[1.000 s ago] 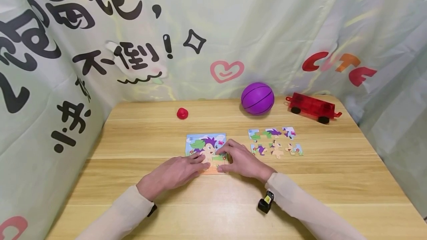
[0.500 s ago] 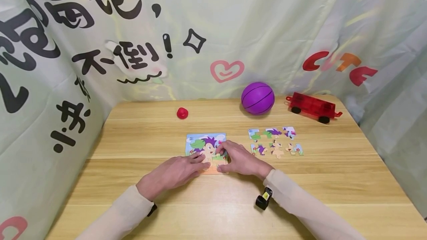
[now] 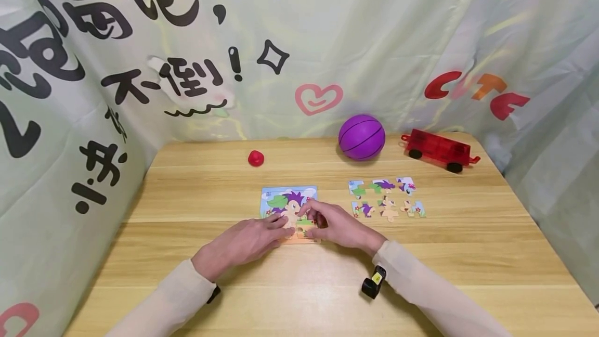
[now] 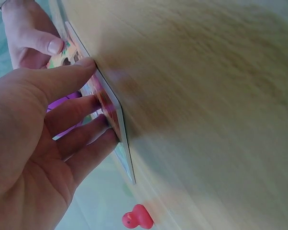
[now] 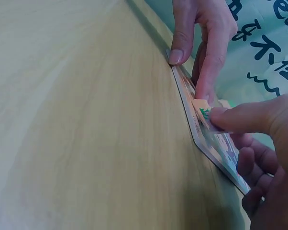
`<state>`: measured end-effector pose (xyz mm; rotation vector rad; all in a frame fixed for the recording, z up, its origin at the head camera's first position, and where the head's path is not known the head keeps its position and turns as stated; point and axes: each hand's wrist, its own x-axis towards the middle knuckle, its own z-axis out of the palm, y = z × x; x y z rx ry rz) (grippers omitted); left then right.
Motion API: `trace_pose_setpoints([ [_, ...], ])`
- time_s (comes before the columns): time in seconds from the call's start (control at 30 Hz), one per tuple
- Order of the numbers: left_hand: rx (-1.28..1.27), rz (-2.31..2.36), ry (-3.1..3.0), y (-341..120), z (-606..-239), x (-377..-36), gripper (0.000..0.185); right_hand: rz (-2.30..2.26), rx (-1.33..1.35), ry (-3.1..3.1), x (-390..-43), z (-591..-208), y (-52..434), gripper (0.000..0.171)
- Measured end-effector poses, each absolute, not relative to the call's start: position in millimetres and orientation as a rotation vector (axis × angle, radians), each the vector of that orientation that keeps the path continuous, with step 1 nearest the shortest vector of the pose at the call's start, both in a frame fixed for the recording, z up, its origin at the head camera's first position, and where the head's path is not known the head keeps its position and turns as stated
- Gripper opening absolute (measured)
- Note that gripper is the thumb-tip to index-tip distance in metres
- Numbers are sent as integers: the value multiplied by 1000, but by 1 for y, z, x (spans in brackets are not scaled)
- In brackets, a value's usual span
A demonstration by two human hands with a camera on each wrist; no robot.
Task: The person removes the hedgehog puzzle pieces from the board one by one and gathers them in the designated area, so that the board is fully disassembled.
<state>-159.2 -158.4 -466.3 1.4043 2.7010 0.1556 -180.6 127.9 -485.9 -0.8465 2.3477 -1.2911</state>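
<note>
On the counter (image 3: 421, 254) before me, the puzzle board (image 3: 289, 197) is mostly filled. My right hand (image 3: 338, 227) pinches a puzzle piece (image 5: 204, 111) at its near edge, the grip closed on it, not yet seated. My left hand (image 3: 245, 241) presses flat, steadying. Six loose pieces (image 3: 386, 199) wait to the right.

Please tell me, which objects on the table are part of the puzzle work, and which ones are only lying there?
In use: puzzle board, steadied by the left hand; puzzle piece, pinched by the right hand; six loose pieces beside the board.

Lying about: purple ball, red toy car, small red toy.
</note>
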Motion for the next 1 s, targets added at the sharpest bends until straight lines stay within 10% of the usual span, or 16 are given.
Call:
trace_pose_setpoints([
  [1.0, 1427, 120, 2705, -158, -464, -158, 41, -1436, -779, 2611, -163, -464, 183, 14],
])
